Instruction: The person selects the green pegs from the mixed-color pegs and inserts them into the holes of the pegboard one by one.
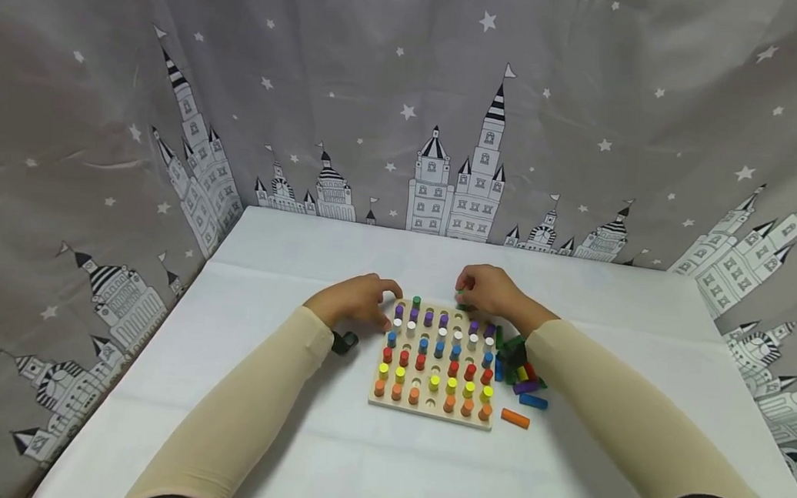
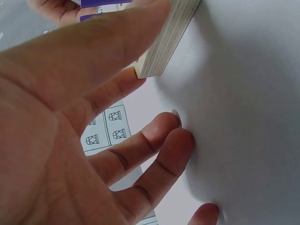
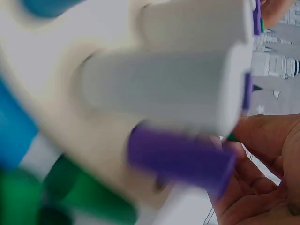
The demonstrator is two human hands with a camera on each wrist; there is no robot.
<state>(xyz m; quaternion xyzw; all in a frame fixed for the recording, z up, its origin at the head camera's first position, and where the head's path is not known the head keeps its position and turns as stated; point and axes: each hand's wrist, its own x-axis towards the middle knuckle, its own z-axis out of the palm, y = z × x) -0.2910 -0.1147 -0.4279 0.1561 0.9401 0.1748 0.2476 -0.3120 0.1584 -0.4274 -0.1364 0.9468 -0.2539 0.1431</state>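
Note:
A wooden pegboard (image 1: 429,413) lies on the white table, with rows of orange, yellow, red, blue, white and purple pegs standing in it. One green peg (image 1: 416,302) stands at its far left. My left hand (image 1: 356,300) holds the board's far left corner; in the left wrist view, thumb and index finger (image 2: 124,86) meet the wood there. My right hand (image 1: 491,292) pinches another green peg (image 1: 460,295) at the far edge, right of the middle. In the right wrist view, that hand's fingers partly hide the peg, and a purple peg (image 3: 180,157) stands in front.
Loose pegs in several colours lie right of the board, partly under the right forearm, including a blue peg (image 1: 533,402) and an orange peg (image 1: 515,418). A grey curtain (image 1: 356,61) printed with castles hangs behind the table (image 1: 355,470).

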